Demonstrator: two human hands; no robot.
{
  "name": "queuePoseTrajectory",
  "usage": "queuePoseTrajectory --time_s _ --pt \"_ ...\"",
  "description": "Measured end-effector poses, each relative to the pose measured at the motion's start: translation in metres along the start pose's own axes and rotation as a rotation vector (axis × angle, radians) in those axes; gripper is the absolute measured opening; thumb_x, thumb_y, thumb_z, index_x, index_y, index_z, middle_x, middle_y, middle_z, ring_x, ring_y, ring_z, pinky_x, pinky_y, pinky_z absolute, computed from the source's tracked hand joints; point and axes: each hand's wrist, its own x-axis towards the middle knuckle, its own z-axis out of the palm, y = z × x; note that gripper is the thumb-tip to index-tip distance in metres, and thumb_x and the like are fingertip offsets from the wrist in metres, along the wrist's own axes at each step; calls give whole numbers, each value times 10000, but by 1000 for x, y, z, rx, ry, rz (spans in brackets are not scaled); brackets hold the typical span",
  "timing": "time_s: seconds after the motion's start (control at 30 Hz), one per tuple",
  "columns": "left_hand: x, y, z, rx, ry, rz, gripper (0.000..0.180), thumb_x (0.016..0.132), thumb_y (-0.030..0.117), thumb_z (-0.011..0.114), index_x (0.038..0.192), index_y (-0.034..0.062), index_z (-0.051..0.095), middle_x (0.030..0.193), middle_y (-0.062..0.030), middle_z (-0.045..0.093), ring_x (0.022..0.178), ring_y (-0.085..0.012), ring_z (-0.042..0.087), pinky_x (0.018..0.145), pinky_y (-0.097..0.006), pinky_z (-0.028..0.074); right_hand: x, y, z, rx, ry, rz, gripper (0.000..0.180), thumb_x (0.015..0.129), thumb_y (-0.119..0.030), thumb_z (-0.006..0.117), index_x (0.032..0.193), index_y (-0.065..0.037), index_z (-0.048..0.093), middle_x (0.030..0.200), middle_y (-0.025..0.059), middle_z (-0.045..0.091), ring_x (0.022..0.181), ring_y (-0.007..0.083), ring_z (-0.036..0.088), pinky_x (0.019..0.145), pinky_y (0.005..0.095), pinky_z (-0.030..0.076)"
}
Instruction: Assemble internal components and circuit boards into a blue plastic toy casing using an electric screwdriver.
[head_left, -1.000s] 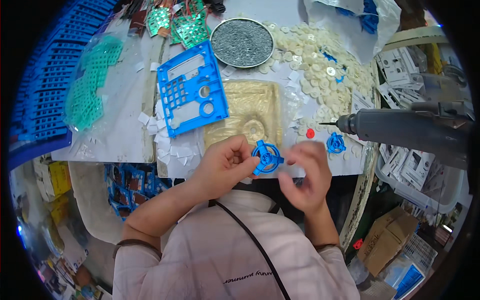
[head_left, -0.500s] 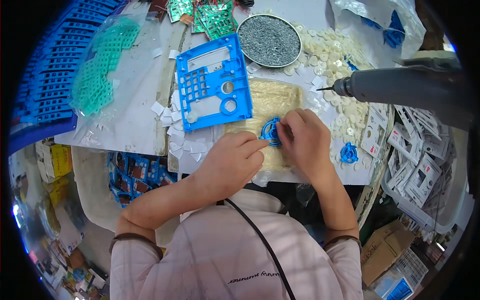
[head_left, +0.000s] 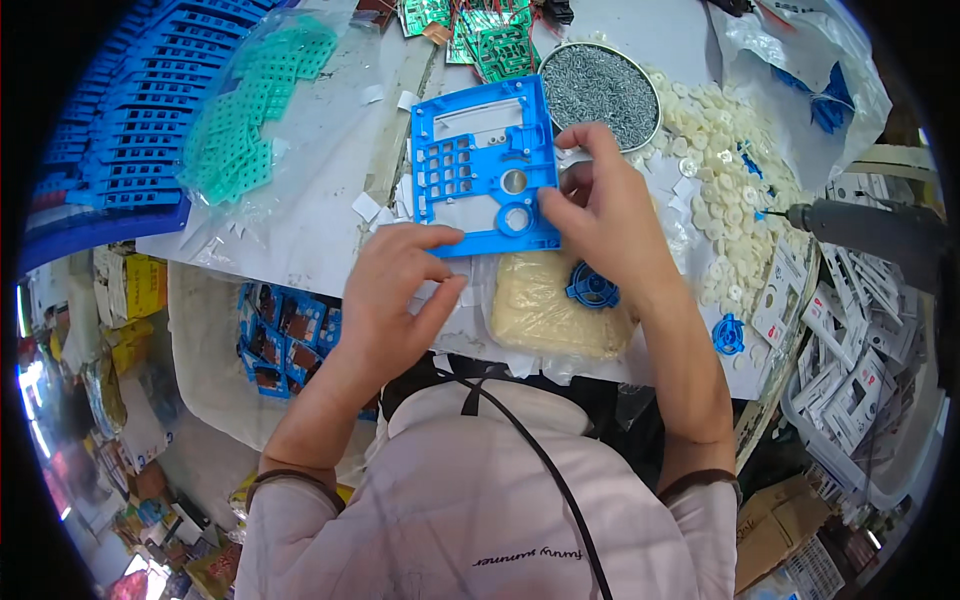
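And here, on the white worktop, the blue panel is framed by both hands, just beyond the tan wrapped pad. The left hand is held loosely spread, its index fingertip brought to the near edge, its thumb clear. At the panel's right side the right hand is placed, thumb at the rim and index finger farther up — whether the edge is truly pinched cannot be told.

A light, stiff moulding is to be expected: smooth enough to slide, yet likely weaker across the grid of small openings. The solid side rims would be best gripped, with the thin bars and upright posts left unpressed.

The ribbed, posted face is turned upward. The long axis is pointed away from the body, its far end leaned slightly left — long window at that far end, key grid on the left, round openings toward the near right. On the pad, a blue spoked ring is left unheld.
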Motion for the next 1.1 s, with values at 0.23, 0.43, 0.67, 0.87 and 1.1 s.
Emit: queuePoseTrajectory --time_s 0.23,0.43,0.67,0.87,1.1 --pt "-8 2 -9 -5 130 82 220 756 2 785 878 64 613 1111 -142 712 987 -345 641 848 -418 510 -66 2 -32 50 89 113 446 902 -30 661 1323 -38 514 686 47 618 577 99 578 547 272 442" --pt "0 18 37 -187 -180 306 260 729 57 809 864 66 587 1192 -142 689 1110 -373 642 889 -482 519 -129 26 -43 -185 136 128 410 911 -21 653 1308 -36 548 628 53 552 523 128 548 508 284 417" --pt "-4 17 51 -87 -320 348 259 734 72 816 848 67 583 1163 -116 692 1087 -332 643 904 -490 517 -126 32 -44 -360 101 32 358 905 -31 666 1258 -51 608 635 109 584 518 242 601 511 341 449" --pt "-4 18 45 -64 -298 361 266 727 74 820 846 62 582 1148 -113 693 1085 -330 639 907 -484 518 -115 29 -45 -293 57 101 350 914 -49 656 1261 -68 619 658 134 611 536 268 616 526 356 466" --pt "3 14 42 -70 -272 343 262 710 52 820 841 53 593 1134 -129 693 1035 -338 657 855 -446 533 -102 31 -48 -420 10 -1 382 904 -39 648 1281 -88 611 611 124 574 520 265 604 525 361 451"
